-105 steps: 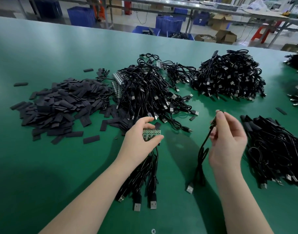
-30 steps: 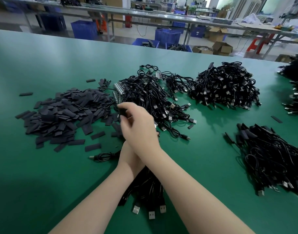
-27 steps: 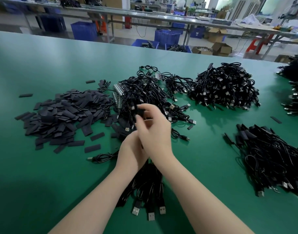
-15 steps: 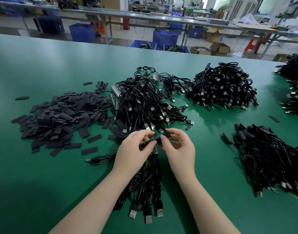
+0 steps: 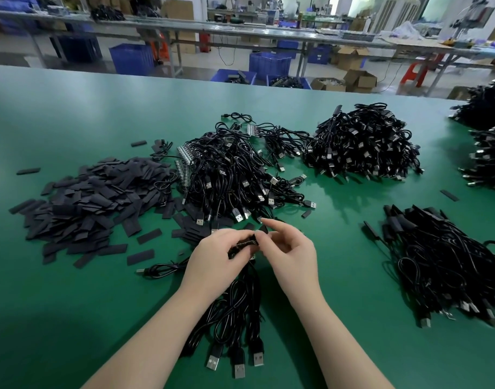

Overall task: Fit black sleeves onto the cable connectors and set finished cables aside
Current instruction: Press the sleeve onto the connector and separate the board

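Centrally, near the front edge of the green table (image 5: 72, 108), the left hand (image 5: 215, 256) grips the connector end of a bundle of cables (image 5: 235, 307), whose long axis runs back toward the person, plugs pointing at the front edge. The right hand (image 5: 289, 249) pinches a black sleeve (image 5: 264, 229) between thumb and fingertip, touching the connectors. Loose sleeves (image 5: 94, 200) lie toward the left edge; sleeved cables (image 5: 448, 265) lie toward the right edge.

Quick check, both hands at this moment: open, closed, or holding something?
Left hand: closed around the connector ends of a cable bundle.
Right hand: pinching a black sleeve at those connectors.
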`<act>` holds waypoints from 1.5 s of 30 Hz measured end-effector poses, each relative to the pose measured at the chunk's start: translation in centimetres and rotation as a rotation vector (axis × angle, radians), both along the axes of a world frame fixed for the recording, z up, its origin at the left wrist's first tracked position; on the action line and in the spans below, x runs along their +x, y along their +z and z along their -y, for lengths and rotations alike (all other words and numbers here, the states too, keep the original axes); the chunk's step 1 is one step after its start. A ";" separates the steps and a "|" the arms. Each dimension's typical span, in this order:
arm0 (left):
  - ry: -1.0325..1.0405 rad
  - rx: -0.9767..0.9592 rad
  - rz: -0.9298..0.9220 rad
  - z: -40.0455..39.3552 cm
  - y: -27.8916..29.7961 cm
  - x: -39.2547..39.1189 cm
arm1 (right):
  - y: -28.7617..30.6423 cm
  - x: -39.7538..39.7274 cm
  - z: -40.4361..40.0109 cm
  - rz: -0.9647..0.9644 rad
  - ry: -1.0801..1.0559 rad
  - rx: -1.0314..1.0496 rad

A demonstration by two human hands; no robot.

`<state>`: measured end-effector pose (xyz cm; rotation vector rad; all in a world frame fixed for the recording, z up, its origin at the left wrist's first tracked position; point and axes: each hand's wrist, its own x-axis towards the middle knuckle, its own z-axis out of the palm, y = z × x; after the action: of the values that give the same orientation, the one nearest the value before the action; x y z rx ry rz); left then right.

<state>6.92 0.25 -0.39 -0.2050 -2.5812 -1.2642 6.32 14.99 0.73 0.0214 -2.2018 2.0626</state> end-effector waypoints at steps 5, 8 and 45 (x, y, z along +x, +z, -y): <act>-0.038 -0.039 -0.024 0.0 0.0 0.0 | 0.2 0.0 -0.1 0.053 0.019 -0.076; -0.050 -0.046 -0.043 0.1 -0.2 0.0 | 0.2 -0.1 -0.3 0.054 0.007 -0.075; -0.162 -0.149 0.010 0.4 0.3 0.1 | 0.4 0.2 -0.5 -0.072 -0.033 -0.063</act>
<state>7.01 -0.17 -0.11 -0.4461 -2.7161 -1.1251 6.53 15.52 1.11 0.0523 -2.0804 2.0791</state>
